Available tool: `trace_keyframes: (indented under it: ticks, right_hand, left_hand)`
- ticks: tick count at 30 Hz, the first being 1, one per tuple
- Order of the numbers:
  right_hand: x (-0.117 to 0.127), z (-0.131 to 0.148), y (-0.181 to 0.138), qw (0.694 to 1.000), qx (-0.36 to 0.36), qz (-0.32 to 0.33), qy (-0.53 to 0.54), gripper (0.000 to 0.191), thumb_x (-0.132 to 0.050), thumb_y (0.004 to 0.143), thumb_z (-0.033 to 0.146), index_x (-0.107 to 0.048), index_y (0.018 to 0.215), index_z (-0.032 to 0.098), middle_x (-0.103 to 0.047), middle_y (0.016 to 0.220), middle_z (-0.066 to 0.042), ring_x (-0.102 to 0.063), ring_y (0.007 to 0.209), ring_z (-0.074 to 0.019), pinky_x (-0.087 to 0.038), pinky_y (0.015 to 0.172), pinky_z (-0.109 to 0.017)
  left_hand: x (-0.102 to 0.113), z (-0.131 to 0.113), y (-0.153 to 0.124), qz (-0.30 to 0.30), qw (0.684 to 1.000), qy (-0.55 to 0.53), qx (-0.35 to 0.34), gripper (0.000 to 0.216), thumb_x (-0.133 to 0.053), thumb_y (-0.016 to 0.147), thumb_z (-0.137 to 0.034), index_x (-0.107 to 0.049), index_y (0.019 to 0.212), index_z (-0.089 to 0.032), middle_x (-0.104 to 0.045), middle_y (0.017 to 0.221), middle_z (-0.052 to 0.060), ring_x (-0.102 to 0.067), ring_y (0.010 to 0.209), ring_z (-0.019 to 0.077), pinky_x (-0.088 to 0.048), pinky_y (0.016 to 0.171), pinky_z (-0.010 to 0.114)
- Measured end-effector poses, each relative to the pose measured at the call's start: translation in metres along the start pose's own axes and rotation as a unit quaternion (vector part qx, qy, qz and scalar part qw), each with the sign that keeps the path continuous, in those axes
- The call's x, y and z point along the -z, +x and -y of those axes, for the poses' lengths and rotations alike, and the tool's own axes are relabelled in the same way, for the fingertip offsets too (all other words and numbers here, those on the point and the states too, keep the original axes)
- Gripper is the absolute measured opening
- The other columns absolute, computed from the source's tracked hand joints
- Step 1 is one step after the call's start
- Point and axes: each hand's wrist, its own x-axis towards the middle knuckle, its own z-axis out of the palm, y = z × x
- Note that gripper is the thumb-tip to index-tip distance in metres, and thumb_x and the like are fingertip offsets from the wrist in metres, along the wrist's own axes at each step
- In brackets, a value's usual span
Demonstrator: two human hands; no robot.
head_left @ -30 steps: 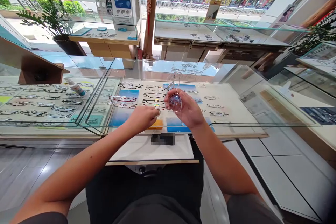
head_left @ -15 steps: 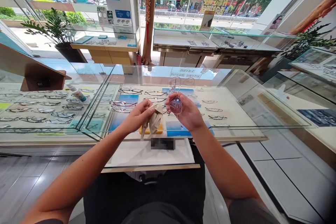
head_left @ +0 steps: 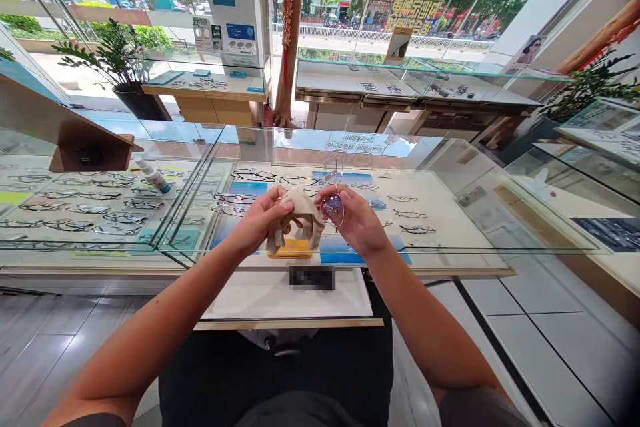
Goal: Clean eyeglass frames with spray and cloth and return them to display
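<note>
My left hand (head_left: 260, 217) is closed on a beige cleaning cloth (head_left: 303, 210), which drapes over its fingers and hangs down. A pair of thin-rimmed eyeglasses (head_left: 332, 209) is pinched in my right hand (head_left: 359, 217), with one lens low in front of the palm and the other higher up. Small specks or droplets show on the lower lens. Cloth and eyeglasses are close side by side; whether they touch I cannot tell. Both hands are above the glass display case (head_left: 450, 227). Beneath the cloth shows a yellow item (head_left: 290, 249).
Several eyeglasses (head_left: 417, 229) lie inside the case, some near blue cards (head_left: 345, 250). A white spray bottle (head_left: 154, 177) stands at left beside a brown wooden stand (head_left: 93, 150). Below the hands is a pulled-out white drawer (head_left: 240, 297) holding a blurred dark item.
The cloth has been spread wider over my left fingers and brought to the right, nearer the eyeglasses. My right hand still holds them, slightly turned. The view has shifted a little.
</note>
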Motion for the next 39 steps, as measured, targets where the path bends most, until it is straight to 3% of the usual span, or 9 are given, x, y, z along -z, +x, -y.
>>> trace_keyframes:
  ticks: [5,10,18,22,25,27,32,36,39]
  right_hand:
    - [-0.002,-0.004,0.000,1.000,-0.009,0.003,-0.006,0.036,-0.077,0.096,0.056,-0.083,0.105,0.022,-0.075,0.103,-0.008,-0.067,0.092,-0.0195,-0.058,0.085,-0.033]
    - [-0.001,-0.008,0.000,1.000,-0.014,0.002,-0.009,0.037,-0.080,0.094,0.059,-0.084,0.105,0.024,-0.075,0.105,-0.007,-0.066,0.094,-0.0192,-0.057,0.089,-0.033]
    - [-0.005,-0.023,-0.002,0.992,0.034,0.025,-0.122,0.039,-0.073,0.100,0.062,-0.082,0.100,0.024,-0.068,0.098,-0.004,-0.059,0.090,-0.0189,-0.051,0.086,-0.034]
    - [-0.014,-0.020,-0.004,0.984,0.059,0.018,-0.168,0.046,-0.071,0.100,0.066,-0.078,0.090,0.022,-0.066,0.096,-0.004,-0.060,0.096,-0.0215,-0.052,0.094,-0.038]
    - [-0.017,-0.017,-0.004,0.979,0.080,0.008,-0.188,0.046,-0.069,0.101,0.066,-0.082,0.099,0.022,-0.067,0.098,-0.005,-0.061,0.100,-0.0230,-0.052,0.099,-0.040]
    - [-0.018,-0.016,-0.004,0.976,0.097,0.003,-0.197,0.046,-0.068,0.102,0.066,-0.084,0.105,0.023,-0.066,0.097,-0.005,-0.061,0.101,-0.0232,-0.051,0.100,-0.041]
    - [-0.018,-0.019,-0.006,0.970,0.128,0.000,-0.209,0.042,-0.065,0.106,0.060,-0.086,0.116,0.025,-0.063,0.095,-0.004,-0.061,0.097,-0.0215,-0.052,0.100,-0.040]
    - [-0.018,-0.021,-0.007,0.966,0.134,-0.003,-0.220,0.042,-0.064,0.106,0.061,-0.087,0.119,0.027,-0.064,0.098,-0.005,-0.062,0.099,-0.0219,-0.052,0.100,-0.040]
    - [-0.019,-0.022,-0.008,0.964,0.136,-0.009,-0.228,0.042,-0.065,0.106,0.061,-0.086,0.122,0.029,-0.064,0.103,-0.006,-0.063,0.105,-0.0233,-0.052,0.104,-0.042]
  left_hand:
    - [-0.001,-0.003,-0.003,0.015,1.000,0.006,-0.004,0.051,-0.092,0.078,-0.058,-0.066,0.100,-0.020,-0.059,0.075,-0.004,-0.051,0.060,0.0081,-0.045,0.059,0.022]
    - [0.000,-0.005,-0.005,0.018,0.999,0.031,-0.027,0.054,-0.092,0.078,-0.064,-0.062,0.090,-0.020,-0.058,0.073,-0.003,-0.052,0.061,0.0094,-0.042,0.057,0.022]
    - [-0.012,0.005,-0.010,0.018,0.986,0.142,-0.085,0.049,-0.087,0.087,-0.057,-0.058,0.096,-0.019,-0.066,0.084,0.000,-0.057,0.071,0.0123,-0.046,0.064,0.024]
    - [-0.016,0.004,-0.011,-0.056,0.966,0.226,-0.115,0.051,-0.088,0.083,-0.054,-0.051,0.095,-0.022,-0.060,0.086,-0.002,-0.053,0.075,0.0130,-0.044,0.067,0.025]
    - [-0.017,0.002,-0.015,-0.174,0.906,0.349,-0.163,0.057,-0.093,0.077,-0.052,-0.045,0.086,-0.023,-0.047,0.079,-0.006,-0.040,0.071,0.0117,-0.035,0.065,0.026]
    - [-0.017,0.001,-0.019,-0.190,0.885,0.397,-0.153,0.060,-0.091,0.079,-0.054,-0.040,0.077,-0.023,-0.040,0.070,-0.007,-0.032,0.065,0.0115,-0.028,0.061,0.028]
    - [-0.019,0.003,-0.022,-0.076,0.929,0.354,-0.073,0.055,-0.074,0.094,-0.067,-0.049,0.075,-0.021,-0.050,0.066,-0.004,-0.043,0.064,0.0124,-0.032,0.061,0.028]
    - [-0.018,0.004,-0.016,0.019,0.973,0.229,-0.003,0.062,-0.077,0.087,-0.078,-0.062,0.090,-0.018,-0.064,0.080,0.001,-0.058,0.073,0.0150,-0.046,0.068,0.028]
    - [-0.015,0.006,-0.011,0.084,0.985,0.142,0.051,0.068,-0.079,0.083,-0.082,-0.067,0.089,-0.016,-0.069,0.082,0.005,-0.065,0.077,0.0179,-0.053,0.076,0.031]
